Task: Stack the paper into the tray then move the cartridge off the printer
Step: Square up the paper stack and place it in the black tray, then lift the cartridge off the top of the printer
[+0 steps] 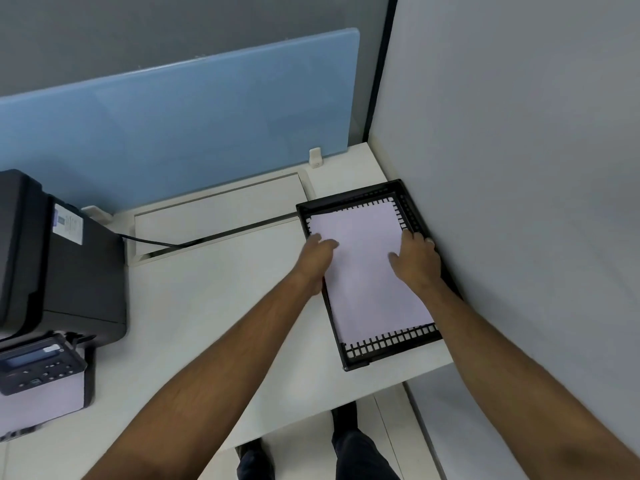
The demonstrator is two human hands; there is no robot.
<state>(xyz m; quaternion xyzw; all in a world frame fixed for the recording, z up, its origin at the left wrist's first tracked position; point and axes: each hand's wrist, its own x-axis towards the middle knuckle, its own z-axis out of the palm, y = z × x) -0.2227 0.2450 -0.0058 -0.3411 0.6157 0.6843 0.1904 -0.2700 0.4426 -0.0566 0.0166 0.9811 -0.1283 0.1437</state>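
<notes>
Head view: both my hands lie on the white paper (367,271) in the black mesh tray (384,344), at the tabletop's (207,323) right end against the wall. Left hand (317,259) flat on the sheet's left edge, grip apart, fingers spread. Right hand (415,259) flat on the right edge, grip apart, clamped on nothing. Printer (52,258) sits far left, well apart from tray. Cartridge: cannot tell where.

A white worktop (194,306) sits in a corner. A light blue partition panel (180,123) stands along its rear edge, backed by a grey wall (173,26). A pale grey wall (519,168) borders the right side. Pale floor (388,427) shows below.
</notes>
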